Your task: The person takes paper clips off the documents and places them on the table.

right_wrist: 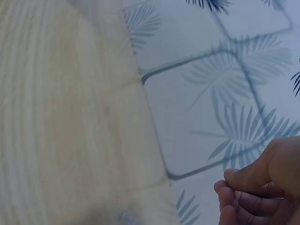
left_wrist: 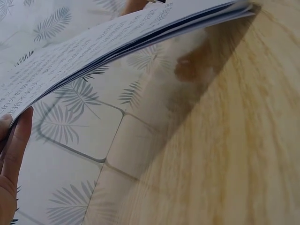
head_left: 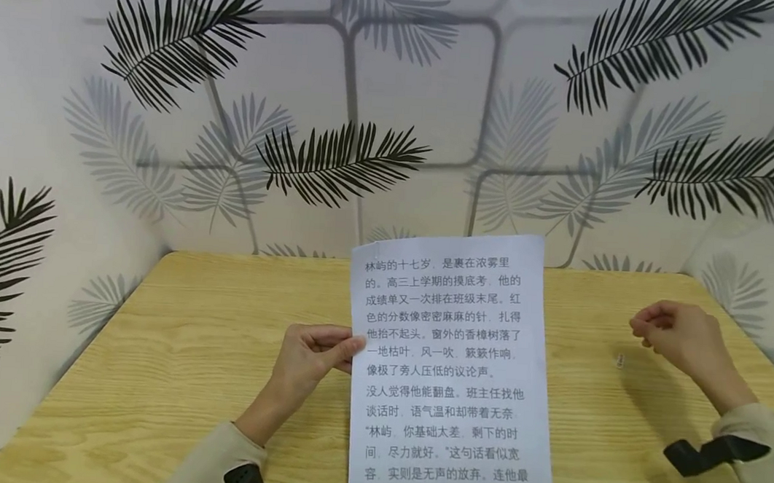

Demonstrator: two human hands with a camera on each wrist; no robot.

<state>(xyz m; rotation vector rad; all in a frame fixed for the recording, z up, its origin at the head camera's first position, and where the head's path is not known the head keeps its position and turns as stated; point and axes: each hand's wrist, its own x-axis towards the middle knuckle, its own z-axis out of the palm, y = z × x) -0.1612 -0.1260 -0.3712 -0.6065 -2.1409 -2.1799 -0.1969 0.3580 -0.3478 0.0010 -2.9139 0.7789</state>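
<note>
Upright in the middle of the head view is a thin stack of printed paper sheets, covered in lines of Chinese text. My left hand grips the stack's left edge, thumb in front and fingers behind. Several layered page edges of the paper show in the left wrist view. Over the right side of the table, my right hand is raised with fingers curled and thumb tip against the index finger. In the right wrist view nothing shows between the fingertips. Just left of and below it lies a small clear-and-white object.
A wood-grain table reaches back to a wall with a leaf-and-line pattern. Black straps sit on both sleeved wrists. The paper covers part of the table's middle.
</note>
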